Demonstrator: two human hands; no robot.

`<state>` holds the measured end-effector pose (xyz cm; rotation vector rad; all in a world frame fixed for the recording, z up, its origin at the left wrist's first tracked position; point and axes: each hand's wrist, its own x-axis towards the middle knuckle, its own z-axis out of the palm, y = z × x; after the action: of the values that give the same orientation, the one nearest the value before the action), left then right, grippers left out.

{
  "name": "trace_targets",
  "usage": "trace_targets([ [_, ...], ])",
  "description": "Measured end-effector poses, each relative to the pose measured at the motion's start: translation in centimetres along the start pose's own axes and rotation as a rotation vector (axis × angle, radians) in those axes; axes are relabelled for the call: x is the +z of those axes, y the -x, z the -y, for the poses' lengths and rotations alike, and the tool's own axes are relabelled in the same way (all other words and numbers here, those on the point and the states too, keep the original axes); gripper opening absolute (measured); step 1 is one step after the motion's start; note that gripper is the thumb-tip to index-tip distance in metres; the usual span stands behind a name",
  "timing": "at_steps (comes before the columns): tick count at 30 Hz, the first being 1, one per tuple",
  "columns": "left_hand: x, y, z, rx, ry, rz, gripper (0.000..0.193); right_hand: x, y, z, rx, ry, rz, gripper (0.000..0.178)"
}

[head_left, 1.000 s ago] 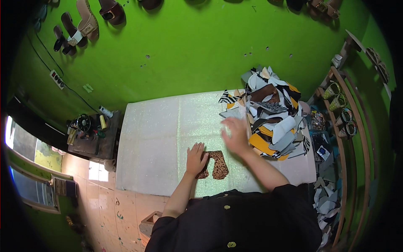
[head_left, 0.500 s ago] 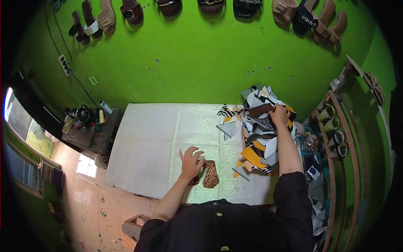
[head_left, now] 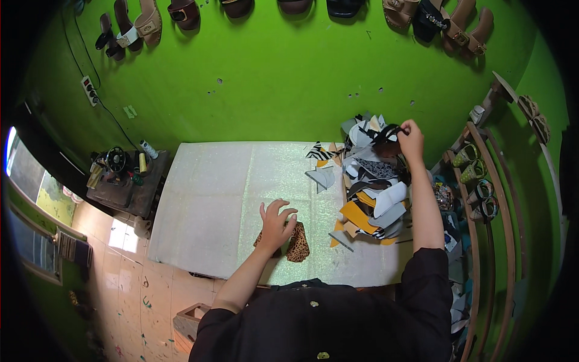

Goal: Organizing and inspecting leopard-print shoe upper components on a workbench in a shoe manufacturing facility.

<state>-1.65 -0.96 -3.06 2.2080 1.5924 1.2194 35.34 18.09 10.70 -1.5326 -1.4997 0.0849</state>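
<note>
My right hand (head_left: 412,143) pinches a dark scrap (head_left: 387,143), black and brown, over the far side of a heap of scraps (head_left: 375,181). White, grey, yellow, black and zebra-striped cut pieces make up the heap, at the right of the white-covered table (head_left: 205,205). Near the table's front edge, my left hand (head_left: 277,228) hovers with curved fingers apart, gripping nothing visible. Beneath and beside it lies leopard-print material (head_left: 298,244), partly hidden by the hand. Whether the fingers touch it I cannot tell.
A sewing machine (head_left: 116,163) with thread spools stands off the table's left end. A wooden rack (head_left: 479,199) with sandals runs along the right. More sandals (head_left: 148,24) hang on the green wall, and a wooden box (head_left: 188,326) sits at the lower left.
My right hand has risen up and away from the heap, lifting the dark scrap. My left hand stays over the leopard-print material, and the whole view has shifted slightly.
</note>
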Motion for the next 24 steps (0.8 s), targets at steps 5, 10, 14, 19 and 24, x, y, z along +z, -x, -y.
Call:
trace_targets([
  [5, -1.7, -2.1, -1.8, 0.051, 0.015, -0.078, 0.018, -1.2, 2.2, 9.5, -0.225, -0.304, 0.151, 0.025],
  [10, -5.4, -5.1, -6.3, 0.033, 0.104, -0.237, 0.063, -0.1, 7.4, 16.4, -0.414, -0.155, 0.632, 0.034],
  [14, -8.3, -6.6, -8.7, -0.019, 0.103, -0.14, 0.101, 2.2, 11.6, 18.6, -0.57, -0.06, 1.019, 0.042],
  [19, -9.5, -5.6, -3.9, -0.151, 0.475, 0.467, 0.096, 4.5, 15.5, 19.1, -0.714, -0.289, 1.191, 0.048],
  [24, -9.6, -3.6, -1.3, -0.398, 0.734, 0.717, 0.031, 5.2, 16.2, 17.4, -0.405, -0.399, 1.401, 0.054],
])
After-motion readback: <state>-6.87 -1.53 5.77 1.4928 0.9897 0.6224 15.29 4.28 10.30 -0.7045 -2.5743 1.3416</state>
